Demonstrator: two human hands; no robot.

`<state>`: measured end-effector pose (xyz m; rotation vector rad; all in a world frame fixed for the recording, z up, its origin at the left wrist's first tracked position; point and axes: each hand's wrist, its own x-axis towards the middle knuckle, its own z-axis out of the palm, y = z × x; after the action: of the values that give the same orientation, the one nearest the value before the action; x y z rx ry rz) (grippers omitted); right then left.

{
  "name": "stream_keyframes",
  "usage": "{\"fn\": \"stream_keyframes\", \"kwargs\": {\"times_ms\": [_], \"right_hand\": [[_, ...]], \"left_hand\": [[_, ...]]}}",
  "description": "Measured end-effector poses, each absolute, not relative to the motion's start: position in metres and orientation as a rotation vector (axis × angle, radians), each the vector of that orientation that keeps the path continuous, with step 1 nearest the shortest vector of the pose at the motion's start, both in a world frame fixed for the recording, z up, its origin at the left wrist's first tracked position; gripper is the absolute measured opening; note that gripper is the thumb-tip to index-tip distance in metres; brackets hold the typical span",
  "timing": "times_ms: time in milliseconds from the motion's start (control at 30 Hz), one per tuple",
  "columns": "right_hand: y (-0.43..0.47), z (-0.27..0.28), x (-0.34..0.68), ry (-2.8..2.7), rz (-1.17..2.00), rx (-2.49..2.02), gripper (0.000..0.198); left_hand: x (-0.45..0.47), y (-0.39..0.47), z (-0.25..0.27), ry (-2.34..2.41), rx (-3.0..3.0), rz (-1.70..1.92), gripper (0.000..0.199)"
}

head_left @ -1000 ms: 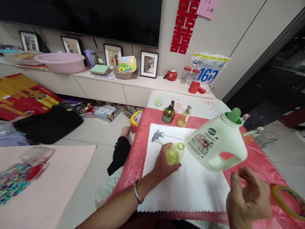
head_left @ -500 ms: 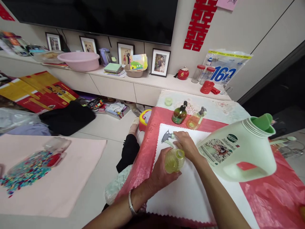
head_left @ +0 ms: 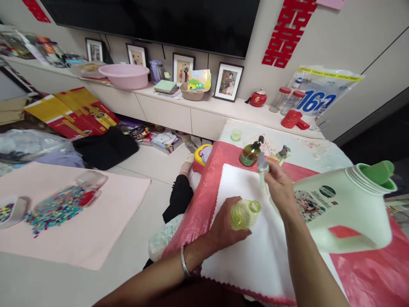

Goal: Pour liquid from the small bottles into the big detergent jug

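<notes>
My left hand [head_left: 224,221] is wrapped round a clear yellowish-green bottle [head_left: 243,215] with an uncapped mouth, held over a white scallop-edged mat [head_left: 230,260]. A grey and pale green spray trigger head [head_left: 262,167] is pinched in my right hand [head_left: 281,185], raised above the mat and apart from the bottle. Just beyond stands a green pump bottle [head_left: 250,153] with a black top. Another spray bottle [head_left: 282,154] is partly hidden behind my right hand. To the right, a big pale green jug [head_left: 348,209] with a green cap stands close to my right forearm.
A small pale green cup [head_left: 236,135] sits at the far side of the red-covered table [head_left: 220,153]. Glass jars [head_left: 281,100] with red lids stand on the cabinet. At left, colourful beads [head_left: 57,211] lie on a pink sheet [head_left: 105,221].
My right hand has picked the spray trigger head up off the mat and lifted it. The left hand still holds the bottle. The camera view has shifted left.
</notes>
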<state>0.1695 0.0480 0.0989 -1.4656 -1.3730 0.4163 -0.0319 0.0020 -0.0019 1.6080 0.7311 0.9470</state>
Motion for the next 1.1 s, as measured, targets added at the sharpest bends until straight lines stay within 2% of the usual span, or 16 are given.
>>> {"fn": "stream_keyframes", "kwargs": {"times_ms": [100, 233, 367, 500, 833, 967, 1100], "right_hand": [[0.022, 0.144, 0.168, -1.171, 0.391, -1.257, 0.020], [-0.011, 0.191, 0.156, -0.899, 0.401, -0.995, 0.022], [-0.030, 0.205, 0.144, -0.862, 0.282, -0.977, 0.021], [-0.037, 0.197, 0.140, -0.888, 0.306, -1.031, 0.033], [-0.044, 0.129, 0.149, -0.926, 0.540, -1.256, 0.033], [-0.049, 0.098, 0.154, -1.002, 0.559, -1.382, 0.040], [-0.054, 0.088, 0.154, -1.099, 0.563, -1.460, 0.038]], "left_hand": [[-0.030, 0.003, 0.003, 0.764, 1.571, 0.908, 0.097], [-0.020, 0.007, 0.014, 0.793, 1.467, 0.863, 0.097], [-0.004, 0.010, 0.015, 0.747, 1.470, 0.877, 0.095], [0.003, 0.010, 0.008, 0.711, 1.554, 0.891, 0.095], [0.003, 0.009, 0.004, 0.711, 1.598, 0.913, 0.095], [0.004, 0.009, 0.007, 0.735, 1.598, 0.898, 0.095], [0.004, 0.008, 0.008, 0.752, 1.583, 0.888, 0.095]]}}
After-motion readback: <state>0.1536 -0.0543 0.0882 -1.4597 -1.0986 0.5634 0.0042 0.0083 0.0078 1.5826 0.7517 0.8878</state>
